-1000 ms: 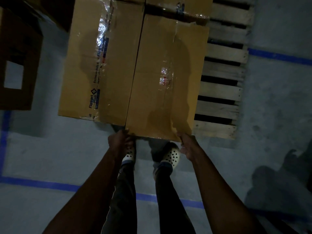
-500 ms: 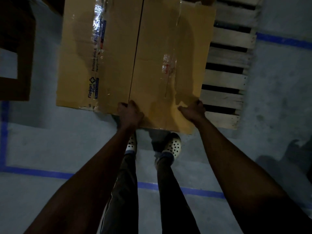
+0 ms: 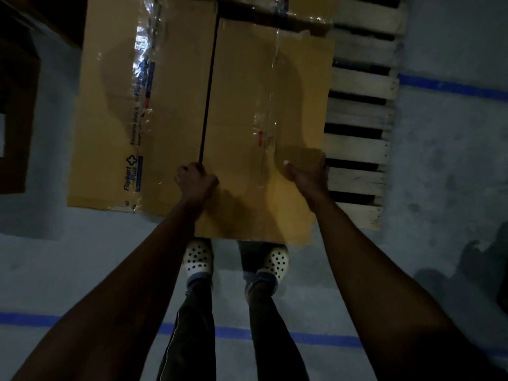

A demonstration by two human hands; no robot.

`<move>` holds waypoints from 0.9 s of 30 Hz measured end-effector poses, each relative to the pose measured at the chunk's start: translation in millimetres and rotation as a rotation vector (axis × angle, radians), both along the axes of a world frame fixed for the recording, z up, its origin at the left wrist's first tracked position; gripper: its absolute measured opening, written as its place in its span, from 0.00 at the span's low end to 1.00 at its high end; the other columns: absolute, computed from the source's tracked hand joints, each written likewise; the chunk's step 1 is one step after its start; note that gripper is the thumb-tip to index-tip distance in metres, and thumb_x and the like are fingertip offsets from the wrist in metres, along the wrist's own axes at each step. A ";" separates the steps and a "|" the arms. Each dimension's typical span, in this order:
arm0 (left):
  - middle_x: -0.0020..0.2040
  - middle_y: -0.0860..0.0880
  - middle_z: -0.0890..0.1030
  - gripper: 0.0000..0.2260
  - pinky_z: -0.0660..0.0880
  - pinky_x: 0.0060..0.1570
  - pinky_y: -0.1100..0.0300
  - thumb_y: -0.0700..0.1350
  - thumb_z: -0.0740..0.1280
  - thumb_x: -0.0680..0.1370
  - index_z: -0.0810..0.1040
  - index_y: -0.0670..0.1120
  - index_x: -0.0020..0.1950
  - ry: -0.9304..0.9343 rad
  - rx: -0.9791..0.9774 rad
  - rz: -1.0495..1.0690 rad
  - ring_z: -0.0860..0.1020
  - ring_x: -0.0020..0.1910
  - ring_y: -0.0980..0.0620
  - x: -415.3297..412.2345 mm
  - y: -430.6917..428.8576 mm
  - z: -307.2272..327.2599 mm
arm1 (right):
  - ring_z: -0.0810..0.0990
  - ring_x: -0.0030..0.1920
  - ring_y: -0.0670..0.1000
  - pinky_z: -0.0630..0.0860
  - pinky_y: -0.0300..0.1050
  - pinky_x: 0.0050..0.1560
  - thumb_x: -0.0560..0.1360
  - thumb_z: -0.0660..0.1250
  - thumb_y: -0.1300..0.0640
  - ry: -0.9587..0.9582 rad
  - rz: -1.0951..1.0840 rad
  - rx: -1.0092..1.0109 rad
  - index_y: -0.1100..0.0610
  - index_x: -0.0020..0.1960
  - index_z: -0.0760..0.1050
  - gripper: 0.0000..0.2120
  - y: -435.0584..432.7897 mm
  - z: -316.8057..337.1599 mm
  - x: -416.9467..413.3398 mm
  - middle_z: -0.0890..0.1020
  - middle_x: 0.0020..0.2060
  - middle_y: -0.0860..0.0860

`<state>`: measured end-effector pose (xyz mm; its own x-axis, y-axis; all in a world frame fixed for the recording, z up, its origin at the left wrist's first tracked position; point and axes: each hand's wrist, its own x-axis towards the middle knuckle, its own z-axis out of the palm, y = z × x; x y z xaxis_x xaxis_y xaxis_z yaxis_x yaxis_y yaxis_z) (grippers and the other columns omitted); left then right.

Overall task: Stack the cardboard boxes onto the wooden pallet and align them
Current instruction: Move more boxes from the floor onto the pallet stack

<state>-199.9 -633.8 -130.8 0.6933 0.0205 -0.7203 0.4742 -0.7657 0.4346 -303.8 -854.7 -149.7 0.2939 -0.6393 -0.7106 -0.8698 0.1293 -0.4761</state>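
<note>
Two brown cardboard boxes lie side by side on the wooden pallet (image 3: 360, 149). The left box (image 3: 115, 119) carries clear tape and blue print. On the right box (image 3: 264, 105), my left hand (image 3: 195, 180) grips the left side at the seam between the boxes. My right hand (image 3: 308, 171) grips its right side, thumb on top. This box's near edge sticks out past the left box's edge, above my shoes. A third box (image 3: 302, 12) shows behind it at the frame's top.
Bare pallet slats show to the right of the boxes. A dark open box (image 3: 16, 105) stands on the floor at the left. Blue tape lines (image 3: 316, 338) mark the grey floor. My feet in white perforated shoes (image 3: 198, 259) stand just before the pallet.
Both hands have moved from the right box's near corners up along its sides. The box's near edge now lies closer to me, over my feet.
</note>
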 end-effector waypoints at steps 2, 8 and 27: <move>0.66 0.37 0.68 0.27 0.69 0.68 0.42 0.47 0.68 0.68 0.74 0.39 0.66 0.008 -0.016 0.094 0.68 0.67 0.36 0.7 -7.9 0.2 | 0.65 0.76 0.60 0.69 0.61 0.71 0.53 0.78 0.29 -0.072 -0.113 0.047 0.48 0.81 0.54 0.64 -24.0 -36.8 4.0 0.62 0.78 0.53; 0.70 0.38 0.64 0.24 0.63 0.66 0.47 0.39 0.65 0.73 0.65 0.38 0.68 -0.131 0.004 0.172 0.63 0.69 0.37 -8.0 -26.9 8.8 | 0.63 0.72 0.60 0.68 0.60 0.69 0.68 0.79 0.42 -0.057 -0.262 -0.088 0.52 0.77 0.60 0.45 -16.1 -3.6 28.7 0.62 0.75 0.54; 0.78 0.37 0.55 0.39 0.62 0.71 0.40 0.49 0.75 0.74 0.56 0.43 0.78 0.126 0.301 0.272 0.56 0.76 0.35 -15.2 0.1 6.6 | 0.53 0.79 0.63 0.59 0.68 0.74 0.73 0.75 0.43 0.070 -0.043 -0.069 0.49 0.83 0.44 0.51 -4.9 -1.7 1.3 0.49 0.82 0.50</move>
<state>-215.1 -633.6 -124.1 0.5403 0.4126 -0.7334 0.7116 -0.6892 0.1365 -302.5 -859.6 -151.4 0.2165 -0.6983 -0.6823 -0.8955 0.1364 -0.4237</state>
